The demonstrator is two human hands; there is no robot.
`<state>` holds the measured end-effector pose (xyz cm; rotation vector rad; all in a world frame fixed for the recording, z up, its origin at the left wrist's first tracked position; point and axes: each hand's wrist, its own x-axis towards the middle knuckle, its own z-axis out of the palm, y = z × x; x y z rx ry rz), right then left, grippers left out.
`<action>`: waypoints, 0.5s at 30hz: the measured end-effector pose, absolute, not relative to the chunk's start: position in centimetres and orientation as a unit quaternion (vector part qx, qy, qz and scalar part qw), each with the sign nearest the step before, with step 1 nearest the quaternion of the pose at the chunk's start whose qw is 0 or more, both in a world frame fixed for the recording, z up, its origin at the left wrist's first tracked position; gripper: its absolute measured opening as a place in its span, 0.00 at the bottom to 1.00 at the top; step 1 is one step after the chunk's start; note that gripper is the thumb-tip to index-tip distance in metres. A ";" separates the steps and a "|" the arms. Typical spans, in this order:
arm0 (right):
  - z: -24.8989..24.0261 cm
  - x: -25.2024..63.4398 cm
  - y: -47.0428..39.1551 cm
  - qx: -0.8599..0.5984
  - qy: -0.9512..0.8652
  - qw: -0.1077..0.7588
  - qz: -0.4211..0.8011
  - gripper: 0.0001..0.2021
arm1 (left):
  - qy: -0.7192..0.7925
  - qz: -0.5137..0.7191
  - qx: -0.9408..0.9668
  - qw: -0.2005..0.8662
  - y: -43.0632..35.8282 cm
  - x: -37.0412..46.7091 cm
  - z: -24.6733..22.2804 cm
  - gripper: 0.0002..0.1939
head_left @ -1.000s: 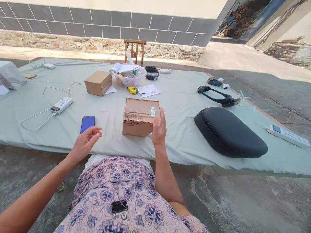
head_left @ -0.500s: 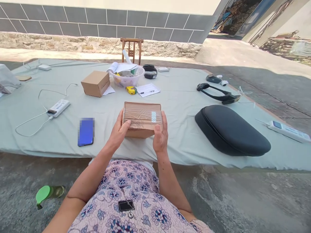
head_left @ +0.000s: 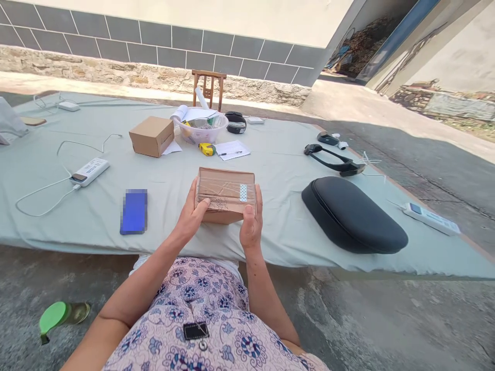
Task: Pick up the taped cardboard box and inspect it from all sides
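Between my two hands is a brown cardboard box [head_left: 224, 191], its top covered with clear, wrinkled tape and bearing a small blue-and-white patterned label near the right end. My left hand [head_left: 193, 208] grips the left side, thumb resting on the top near edge. On the right side my right hand [head_left: 252, 219] is closed, with its thumb against the near right corner. The box is near the table's front edge; whether its underside touches the cloth cannot be made out. A blurred blue phone-like object [head_left: 134, 212] lies left of my left hand.
Behind stand another cardboard box [head_left: 151, 136], a plastic basin [head_left: 201, 133] of papers and a yellow tape measure [head_left: 207, 149]. At right lie a black case [head_left: 353, 214], a black headset [head_left: 334, 159] and a power strip [head_left: 431, 218]. A cabled white power bank [head_left: 90, 172] is at left.
The view has shifted and tilted slightly, so the things at right appear further left. Both hands keep their hold on the box, which looks almost unmoved.
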<state>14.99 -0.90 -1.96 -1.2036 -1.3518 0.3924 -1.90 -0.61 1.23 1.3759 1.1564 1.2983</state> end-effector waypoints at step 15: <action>-2.2 14.4 1.7 -0.476 -0.564 0.637 0.223 0.30 | 0.404 0.582 0.582 0.399 0.6 -1.8 -2.6 0.52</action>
